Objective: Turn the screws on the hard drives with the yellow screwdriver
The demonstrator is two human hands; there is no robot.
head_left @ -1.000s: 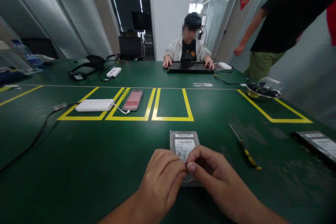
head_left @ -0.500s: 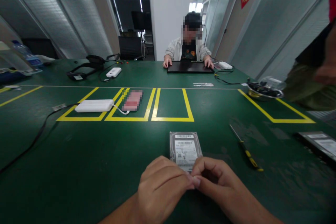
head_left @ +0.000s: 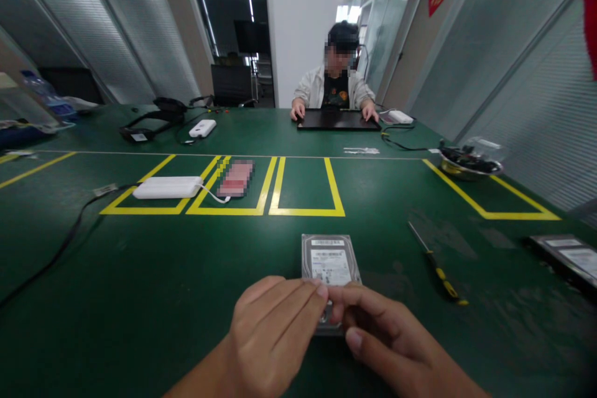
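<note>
A silver hard drive (head_left: 330, 258) with a white label lies flat on the green table (head_left: 186, 280), in front of me. My left hand (head_left: 280, 329) is over its near left corner, fingers pressed together and pointing right; whether anything is under them is hidden. My right hand (head_left: 385, 329) is at the drive's near right side, thumb apart from the curled fingers, with nothing visible between them. The fingertips of both hands meet above the drive's near part. To the right lies a screwdriver (head_left: 439, 273) with a black and yellow handle.
Another hard drive (head_left: 571, 258) lies at the right edge. Farther back are a bowl of dark parts (head_left: 471, 165), a white power bank (head_left: 168, 188), a blurred phone (head_left: 236, 178) and yellow tape frames. Across the table a person (head_left: 336, 84) holds a black panel (head_left: 338, 119).
My hands have shifted slightly left and their pinch has loosened; the right thumb has parted from the fingers. The drive's near end now shows. The figure at the far right has left view.
</note>
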